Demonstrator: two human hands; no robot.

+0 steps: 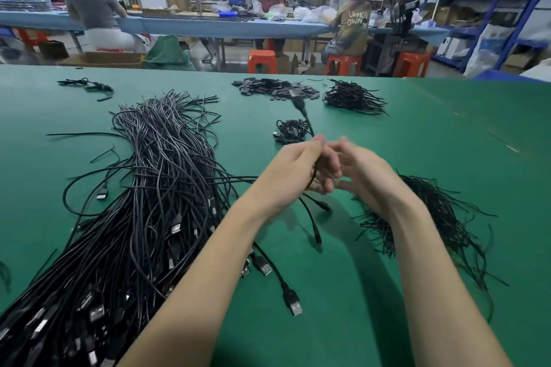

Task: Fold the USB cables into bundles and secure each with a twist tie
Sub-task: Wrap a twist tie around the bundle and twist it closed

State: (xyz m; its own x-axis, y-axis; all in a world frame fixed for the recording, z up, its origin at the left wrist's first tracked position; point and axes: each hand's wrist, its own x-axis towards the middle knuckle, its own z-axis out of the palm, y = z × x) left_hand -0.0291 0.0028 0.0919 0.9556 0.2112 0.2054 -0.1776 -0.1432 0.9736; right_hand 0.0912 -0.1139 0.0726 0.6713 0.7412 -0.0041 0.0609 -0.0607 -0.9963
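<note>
1. Nearest the head camera, two bare forearms reached forward over the green work mat (pixel 387 134), with a large loose heap of black USB cables (pixel 143 202) lying to their left, silver plugs towards the viewer.
2. Held above the mat between the hands was one black USB cable (pixel 302 109); its plug end stood up beyond the fingers and its loops and other ends hung below the palms.
3. The left hand (pixel 293 171) had its fingers curled round the folded part of that cable, thumb and forefinger pinching at the top.
4. The right hand (pixel 359 168) sat just beside the left, fingers bent in towards the same cable; whether it gripped the cable or a tie could not be told.
5. To the right lay a spread pile of thin black twist ties (pixel 441 211); a small finished cable bundle (pixel 290 130) rested beyond the hands, and a larger stack of bundles (pixel 351 97) lay farther back.
6. Judgement: the fold appeared under way, no tie visibly applied.
7. Risk: a slackened left-hand pinch could let the loops spring open; hanging ends could snag the loose heap; an uneven fold could leave the tie loose.
</note>
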